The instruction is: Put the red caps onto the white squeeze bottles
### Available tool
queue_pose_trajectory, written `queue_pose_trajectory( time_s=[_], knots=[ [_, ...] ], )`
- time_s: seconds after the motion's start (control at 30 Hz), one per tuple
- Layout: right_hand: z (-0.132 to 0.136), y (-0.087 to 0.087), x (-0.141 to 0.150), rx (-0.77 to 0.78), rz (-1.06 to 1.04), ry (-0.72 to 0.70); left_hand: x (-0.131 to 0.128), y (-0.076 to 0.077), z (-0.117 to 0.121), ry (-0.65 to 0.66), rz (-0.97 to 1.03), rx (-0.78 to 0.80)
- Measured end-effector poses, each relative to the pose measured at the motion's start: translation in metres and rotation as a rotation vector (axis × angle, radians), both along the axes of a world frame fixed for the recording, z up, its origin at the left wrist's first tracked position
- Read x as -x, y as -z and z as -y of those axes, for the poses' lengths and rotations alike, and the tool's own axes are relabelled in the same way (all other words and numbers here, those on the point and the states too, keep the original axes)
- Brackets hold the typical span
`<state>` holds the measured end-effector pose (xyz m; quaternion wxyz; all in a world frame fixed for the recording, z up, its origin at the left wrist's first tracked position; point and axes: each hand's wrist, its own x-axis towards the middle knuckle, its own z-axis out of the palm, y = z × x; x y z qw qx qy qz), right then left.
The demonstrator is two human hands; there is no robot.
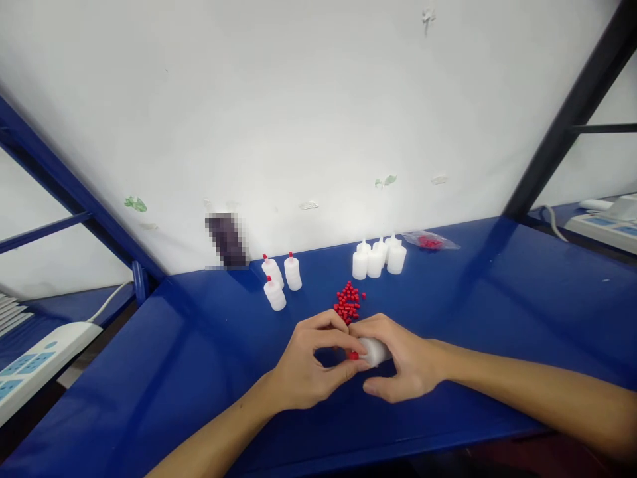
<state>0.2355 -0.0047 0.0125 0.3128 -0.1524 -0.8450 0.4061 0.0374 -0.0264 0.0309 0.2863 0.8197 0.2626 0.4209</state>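
A small white squeeze bottle lies tipped on its side between my hands, its nozzle toward the left. My right hand curls round the bottle's body from the right, with the thumb standing a little away from it. At the nozzle end, my left hand pinches near a red cap with thumb and fingertips. The fingers partly cover where cap and nozzle meet. Just beyond my hands is a loose pile of red caps.
Three red-capped bottles stand at the back left of the blue table. Several uncapped bottles cluster at the back right, beside a clear bag of red caps. Power strips sit off the table's left and right sides.
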Motion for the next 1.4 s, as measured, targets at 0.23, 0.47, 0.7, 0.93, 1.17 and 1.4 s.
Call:
queue_pose_trajectory(
  time_s=[0.23,0.47,0.7,0.93,1.17,1.4],
  knots=[
    [0.001,0.005,0.002,-0.03,-0.129,0.01,-0.002,0.012,0.002,0.049,-0.073,-0.315],
    [0.008,0.009,0.003,-0.171,-0.332,0.074,-0.003,0.013,0.003,0.12,-0.182,-0.442],
    [0.01,0.006,0.007,-0.049,-0.085,0.063,-0.003,0.009,0.001,0.12,-0.152,-0.443],
    [0.017,-0.003,0.004,0.127,0.09,0.058,-0.006,0.014,-0.002,0.088,-0.124,-0.427],
    [0.01,-0.001,0.004,0.166,0.057,0.037,-0.005,0.007,0.002,0.034,-0.022,-0.299],
    [0.01,0.0,0.006,0.142,0.064,0.185,0.068,-0.023,-0.06,-0.67,0.211,-0.404]
  ],
)
